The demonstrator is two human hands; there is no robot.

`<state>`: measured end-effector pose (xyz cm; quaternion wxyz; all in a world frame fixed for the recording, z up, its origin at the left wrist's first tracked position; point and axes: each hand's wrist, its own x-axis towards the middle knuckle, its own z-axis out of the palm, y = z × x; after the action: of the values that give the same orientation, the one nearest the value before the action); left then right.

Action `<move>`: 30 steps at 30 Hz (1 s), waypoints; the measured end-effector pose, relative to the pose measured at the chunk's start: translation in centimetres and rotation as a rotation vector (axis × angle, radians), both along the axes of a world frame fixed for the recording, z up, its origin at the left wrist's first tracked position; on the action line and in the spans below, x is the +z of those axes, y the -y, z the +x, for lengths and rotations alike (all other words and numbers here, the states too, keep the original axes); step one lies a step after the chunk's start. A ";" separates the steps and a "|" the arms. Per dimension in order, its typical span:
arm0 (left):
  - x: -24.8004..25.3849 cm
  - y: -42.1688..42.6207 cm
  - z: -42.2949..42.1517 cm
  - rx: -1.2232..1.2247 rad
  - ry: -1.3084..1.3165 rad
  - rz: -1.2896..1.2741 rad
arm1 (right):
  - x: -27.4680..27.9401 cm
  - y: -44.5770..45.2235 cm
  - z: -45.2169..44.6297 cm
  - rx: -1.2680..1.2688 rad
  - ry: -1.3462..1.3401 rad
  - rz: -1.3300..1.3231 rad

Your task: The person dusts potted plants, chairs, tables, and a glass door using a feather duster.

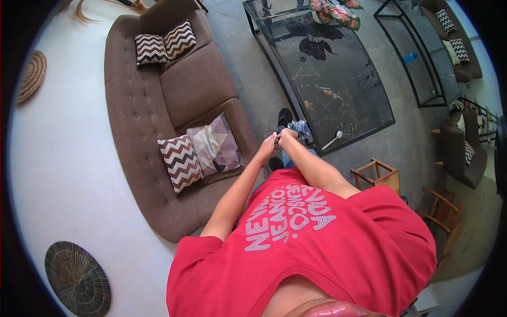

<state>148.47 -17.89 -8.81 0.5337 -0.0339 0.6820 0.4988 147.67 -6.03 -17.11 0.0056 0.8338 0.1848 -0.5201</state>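
Observation:
Close together in front of my body, my left hand (268, 146) and my right hand (288, 136) are both closed. A duster with a fluffy grey-blue head (300, 128) sticks out past my right hand toward the table edge. Its dark handle shows only as a small bit between my fingers, the rest being covered. The black marble-patterned table (359, 100) stands just beyond the duster. On its near corner lies a white spoon-shaped object (332, 140).
Left of me runs a long brown sofa (190, 79) with patterned cushions (180, 162). A pink-and-green leafed plant (338, 14) stands at the table's far end. To the right are a wooden stool (390, 180), a wooden chair (444, 210) and a second glass-topped table (422, 79).

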 end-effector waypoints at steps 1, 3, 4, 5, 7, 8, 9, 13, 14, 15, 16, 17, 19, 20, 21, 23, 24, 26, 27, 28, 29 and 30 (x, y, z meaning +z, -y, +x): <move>-0.1 -0.5 -1.6 0.010 -0.011 -0.009 | 2.3 0.2 -1.4 0.183 -0.070 0.044; 0.3 -1.9 -5.5 0.034 -0.039 -0.027 | -2.2 -1.8 -4.7 0.484 -0.204 0.179; 1.6 -2.6 -7.5 0.023 0.008 -0.023 | -4.0 -2.6 -5.9 0.783 -0.332 0.318; 2.0 -3.0 -9.3 0.024 0.006 -0.033 | 3.0 -4.9 -7.1 0.779 -0.471 0.191; 3.0 -4.5 -13.1 -0.017 -0.051 -0.046 | 5.5 -7.5 -10.9 0.587 -0.622 0.116; 3.4 -5.4 -14.9 -0.038 -0.079 -0.053 | 4.4 -8.6 -13.5 0.589 -0.634 0.124; 3.6 -6.2 -16.5 -0.038 -0.085 -0.051 | 1.7 -9.1 -15.9 0.366 -0.576 0.038; 4.4 -9.2 -21.2 -0.043 -0.131 -0.007 | 2.4 -10.5 -20.2 -0.073 -0.337 -0.100; 4.7 -10.1 -22.1 -0.053 -0.118 -0.002 | 4.8 -10.8 -20.6 -0.238 -0.312 -0.069; 4.9 -10.9 -22.9 -0.062 -0.105 0.002 | 6.7 -10.9 -20.8 -0.189 -0.335 -0.066; 4.5 -11.5 -23.8 -0.037 -0.089 0.015 | 7.6 -10.9 -21.2 -0.111 -0.414 -0.063; 4.5 -11.8 -24.9 -0.038 -0.092 0.014 | 7.6 -11.0 -21.9 -0.033 -0.489 -0.060; 4.3 -12.6 -27.2 -0.080 -0.077 -0.029 | 7.3 -12.0 -24.2 0.042 -0.518 -0.035; 4.2 -12.9 -28.7 -0.091 -0.051 -0.031 | 7.0 -12.4 -25.4 0.116 -0.544 -0.009; 4.1 -13.0 -30.2 -0.092 -0.045 -0.029 | 6.6 -12.9 -26.8 0.116 -0.539 -0.007; 3.6 -13.0 -33.6 -0.120 -0.058 -0.057 | 6.0 -13.7 -30.3 0.213 -0.589 0.055; 3.3 -13.0 -35.4 -0.099 -0.056 -0.065 | 5.8 -14.0 -32.2 0.237 -0.606 0.072; 2.4 -13.0 -39.4 -0.085 -0.046 -0.061 | 4.7 -14.5 -36.8 0.298 -0.581 0.095; 1.8 -12.8 -41.6 -0.074 -0.036 -0.058 | 4.3 -14.7 -39.3 0.356 -0.556 0.118; 1.3 -12.5 -43.7 -0.069 -0.036 -0.052 | 4.0 -15.0 -41.9 0.347 -0.558 0.121; 0.9 -12.3 -45.8 -0.056 -0.027 -0.048 | 4.0 -15.2 -44.3 0.430 -0.560 0.129; 0.7 -11.8 -48.2 -0.044 -0.017 -0.064 | 4.1 -15.7 -46.7 0.509 -0.554 0.141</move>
<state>100.26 -6.05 -8.13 0.5373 -0.0316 0.7028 0.4651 101.01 9.70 -13.04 0.0270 0.5873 0.4156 -0.6940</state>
